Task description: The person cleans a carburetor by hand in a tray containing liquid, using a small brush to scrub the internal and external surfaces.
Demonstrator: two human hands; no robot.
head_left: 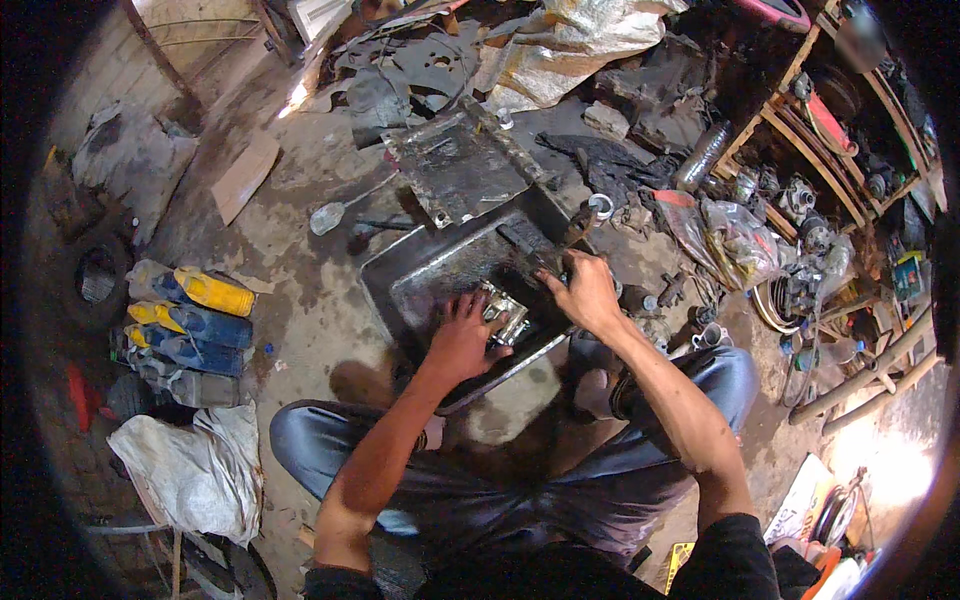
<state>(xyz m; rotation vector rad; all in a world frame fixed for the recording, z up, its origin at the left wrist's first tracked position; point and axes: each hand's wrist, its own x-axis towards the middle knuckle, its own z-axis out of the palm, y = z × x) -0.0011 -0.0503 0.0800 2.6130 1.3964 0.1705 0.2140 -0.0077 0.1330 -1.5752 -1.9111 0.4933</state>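
Observation:
A black oily tray [390, 300] sits on the floor between my bent legs. Inside it is a shiny metal part [508, 312], with my left hand [462, 335] over it, fingers spread across its left side and thumb at its lower edge, gripping it. My right hand [585, 290], fingers curled, holds a dark brush-like tool [525, 245] over the tray's right side, to the upper right of the metal part. Behind the tray lies a grimy flat metal sheet [455, 165] with holes at its edge.
Yellow-and-blue bottles [205, 325] and a white sack [195, 465] lie at left. A spatula-like tool [328, 215] is behind the tray. Bagged items [735, 240], greasy metal parts [798, 205] and wooden racks [810, 150] crowd the right. Sacks [570, 50] lie at the back.

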